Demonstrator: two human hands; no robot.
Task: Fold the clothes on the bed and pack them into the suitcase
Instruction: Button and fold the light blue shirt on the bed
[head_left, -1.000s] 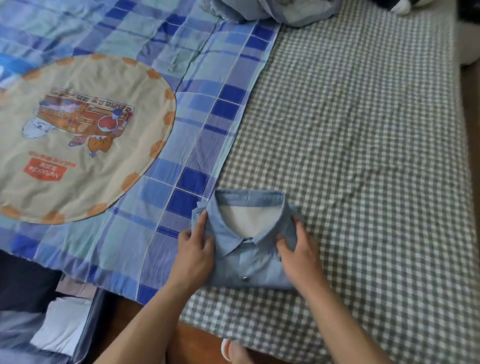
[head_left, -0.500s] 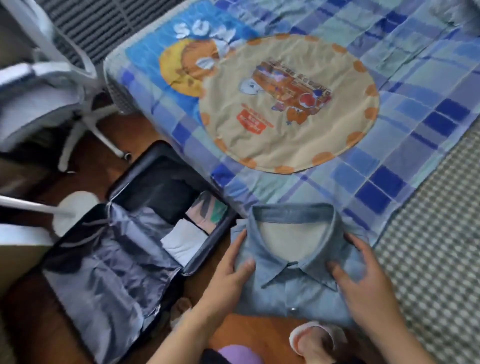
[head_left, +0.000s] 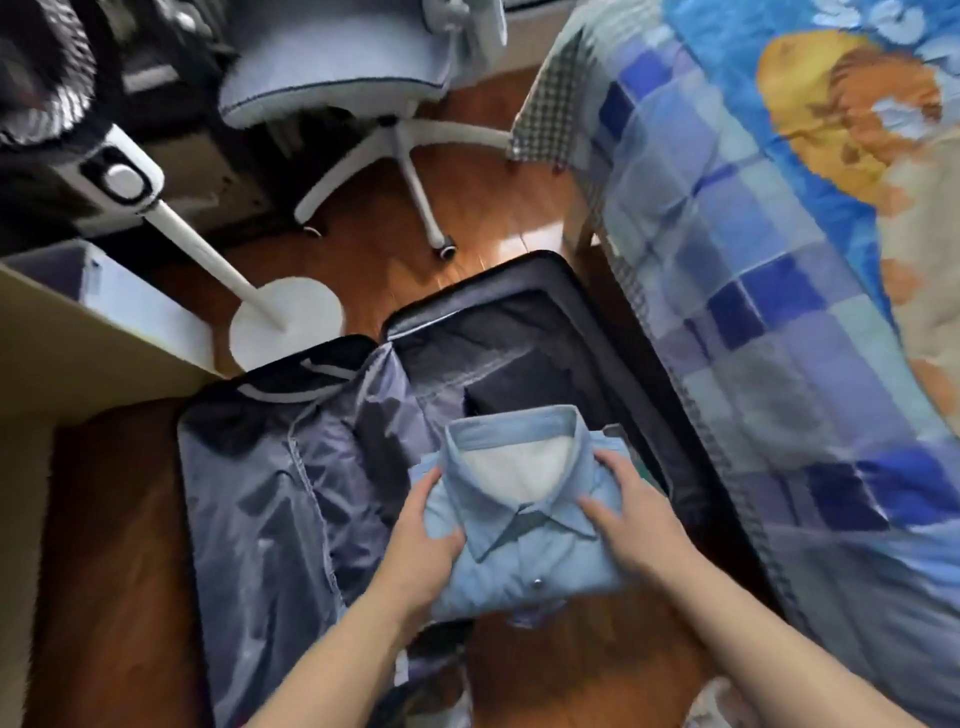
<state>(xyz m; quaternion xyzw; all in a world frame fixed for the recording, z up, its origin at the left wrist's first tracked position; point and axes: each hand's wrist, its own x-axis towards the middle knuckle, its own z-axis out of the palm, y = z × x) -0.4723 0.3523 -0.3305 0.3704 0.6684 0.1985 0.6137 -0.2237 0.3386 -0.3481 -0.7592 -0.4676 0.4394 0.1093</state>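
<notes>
A: Where's the shirt rn?

B: Folded blue denim shirt (head_left: 519, 525) is held in the air over the open suitcase (head_left: 613, 332), above its right half. Left hand (head_left: 423, 556) grips the left edge, thumb on top, fingers curled under. Right hand (head_left: 631, 512) does the same on the right edge, fingers (head_left: 613, 465) spread over the shoulder.

A: How'll it handle?

B: Prob light & soft, a bit stiff at the collar. It sags if held by one side, so support both edges from under & keep it flat or the fold goes.

A: Room to move?

B: Dark folded clothes (head_left: 524, 389) lie in the far end of that half; near end looks free. Bed (head_left: 779, 312) w/ the checked quilt sits just beside the case's right rim. Lining flap (head_left: 291, 499) covers the left half. Fan stand (head_left: 283, 325) & chair (head_left: 343, 67) are well apart, behind.
</notes>
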